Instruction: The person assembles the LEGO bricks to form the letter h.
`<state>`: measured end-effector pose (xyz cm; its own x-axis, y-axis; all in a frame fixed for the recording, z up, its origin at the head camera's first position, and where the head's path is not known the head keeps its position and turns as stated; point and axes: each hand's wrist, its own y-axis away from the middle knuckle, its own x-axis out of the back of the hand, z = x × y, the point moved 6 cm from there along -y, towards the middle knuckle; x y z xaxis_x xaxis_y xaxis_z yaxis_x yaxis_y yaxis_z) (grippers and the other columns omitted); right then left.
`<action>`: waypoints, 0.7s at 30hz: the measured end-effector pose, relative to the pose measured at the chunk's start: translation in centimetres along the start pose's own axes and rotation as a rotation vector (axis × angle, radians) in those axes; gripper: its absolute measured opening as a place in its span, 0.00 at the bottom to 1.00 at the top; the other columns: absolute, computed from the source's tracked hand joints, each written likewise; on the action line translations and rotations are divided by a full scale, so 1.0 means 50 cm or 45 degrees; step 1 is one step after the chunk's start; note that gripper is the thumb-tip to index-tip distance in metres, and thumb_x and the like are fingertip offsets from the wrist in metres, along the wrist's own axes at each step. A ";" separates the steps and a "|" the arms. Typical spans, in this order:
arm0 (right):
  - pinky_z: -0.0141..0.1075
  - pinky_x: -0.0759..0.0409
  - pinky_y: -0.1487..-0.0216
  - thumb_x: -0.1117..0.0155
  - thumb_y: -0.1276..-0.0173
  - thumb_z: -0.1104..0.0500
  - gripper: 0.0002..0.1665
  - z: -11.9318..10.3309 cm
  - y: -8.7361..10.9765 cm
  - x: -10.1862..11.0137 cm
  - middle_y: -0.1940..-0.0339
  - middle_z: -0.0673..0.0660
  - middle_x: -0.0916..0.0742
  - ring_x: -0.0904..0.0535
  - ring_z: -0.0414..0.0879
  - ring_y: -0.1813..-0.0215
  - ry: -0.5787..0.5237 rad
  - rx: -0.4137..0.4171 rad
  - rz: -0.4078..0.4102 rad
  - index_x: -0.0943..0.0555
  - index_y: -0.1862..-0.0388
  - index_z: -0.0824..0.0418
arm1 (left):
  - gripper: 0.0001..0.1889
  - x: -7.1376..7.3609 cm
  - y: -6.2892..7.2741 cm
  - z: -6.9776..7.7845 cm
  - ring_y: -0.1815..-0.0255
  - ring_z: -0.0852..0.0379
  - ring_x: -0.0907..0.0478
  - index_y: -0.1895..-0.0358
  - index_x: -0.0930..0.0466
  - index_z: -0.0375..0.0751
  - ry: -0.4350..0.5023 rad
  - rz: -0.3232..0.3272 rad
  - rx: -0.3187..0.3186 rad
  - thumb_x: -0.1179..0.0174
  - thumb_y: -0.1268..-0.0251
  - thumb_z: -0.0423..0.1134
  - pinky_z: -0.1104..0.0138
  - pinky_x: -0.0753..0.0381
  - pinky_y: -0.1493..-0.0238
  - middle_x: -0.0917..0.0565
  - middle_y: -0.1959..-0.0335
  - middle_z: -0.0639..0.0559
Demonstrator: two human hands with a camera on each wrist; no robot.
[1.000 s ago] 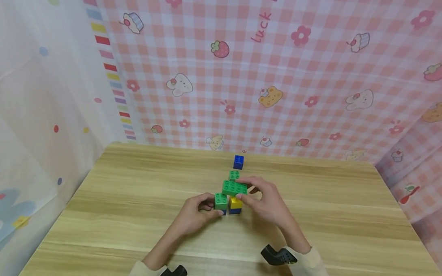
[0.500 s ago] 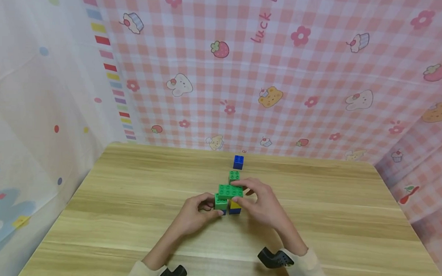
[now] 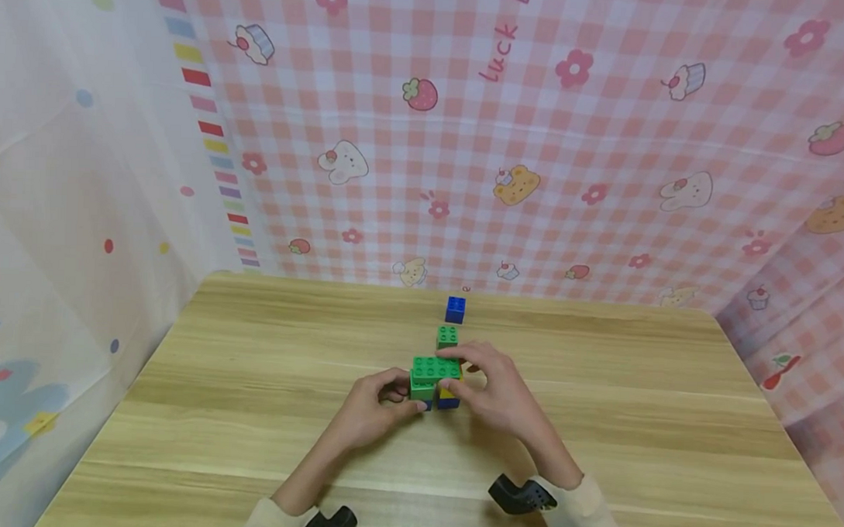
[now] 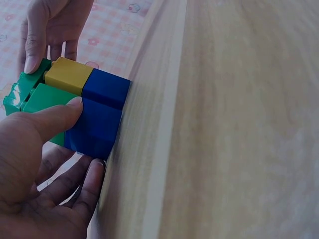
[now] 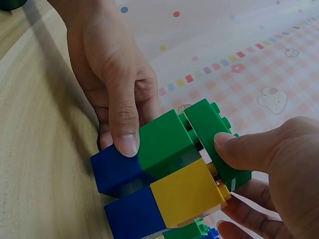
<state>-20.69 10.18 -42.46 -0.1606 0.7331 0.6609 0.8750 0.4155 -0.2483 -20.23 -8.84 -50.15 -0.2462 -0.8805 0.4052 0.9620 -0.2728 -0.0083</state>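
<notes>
Two short stacks of toy bricks stand side by side mid-table. On the left, a green brick [image 5: 167, 139] tops a blue brick [image 4: 97, 124]; on the right, a yellow brick [image 5: 187, 194] tops another blue brick [image 4: 105, 87]. My left hand [image 3: 371, 409] grips the left stack between thumb and fingers. My right hand [image 3: 497, 386] pinches a longer green brick [image 3: 435, 369] lying across both stack tops. In the right wrist view, studs and a narrow gap show beneath this long brick, so it is not fully seated.
Behind the stacks, a small green brick [image 3: 447, 336] stands on the wooden table [image 3: 273, 328]. Farther back is a single blue brick [image 3: 455, 310]. A pink checked cloth [image 3: 572, 160] hangs along the table's rear edge.
My right hand has brought the long green brick left and down, from over the yellow brick to across both stacks. My left hand has stayed in place on the left stack.
</notes>
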 end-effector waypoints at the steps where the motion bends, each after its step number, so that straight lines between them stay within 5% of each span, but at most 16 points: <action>1: 0.44 0.15 0.45 0.26 0.33 0.57 0.22 0.000 0.000 0.000 0.43 0.51 0.13 0.20 0.46 0.42 -0.001 -0.005 -0.001 0.16 0.40 0.51 | 0.17 0.000 0.000 0.000 0.54 0.58 0.18 0.49 0.15 0.48 -0.002 0.000 -0.002 0.26 0.39 0.45 0.72 0.16 0.50 0.12 0.53 0.53; 15: 0.50 0.15 0.44 0.26 0.32 0.57 0.22 0.001 0.001 -0.004 0.41 0.51 0.14 0.21 0.47 0.42 -0.035 -0.007 -0.009 0.16 0.39 0.51 | 0.26 0.010 -0.001 0.007 0.53 0.56 0.19 0.41 0.19 0.45 0.041 0.001 0.029 0.24 0.41 0.46 0.70 0.15 0.51 0.14 0.52 0.50; 21: 0.49 0.15 0.44 0.26 0.32 0.57 0.22 0.000 0.001 -0.006 0.41 0.51 0.14 0.20 0.47 0.42 -0.020 -0.007 -0.014 0.16 0.39 0.49 | 0.25 0.027 0.001 0.020 0.54 0.54 0.16 0.40 0.18 0.54 0.104 0.060 -0.009 0.24 0.42 0.46 0.67 0.14 0.52 0.15 0.50 0.50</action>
<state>-20.60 9.98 -42.64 -0.1771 0.7369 0.6524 0.8756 0.4206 -0.2374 -20.39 -9.64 -48.68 -0.2096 -0.9210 0.3285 0.9720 -0.2327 -0.0320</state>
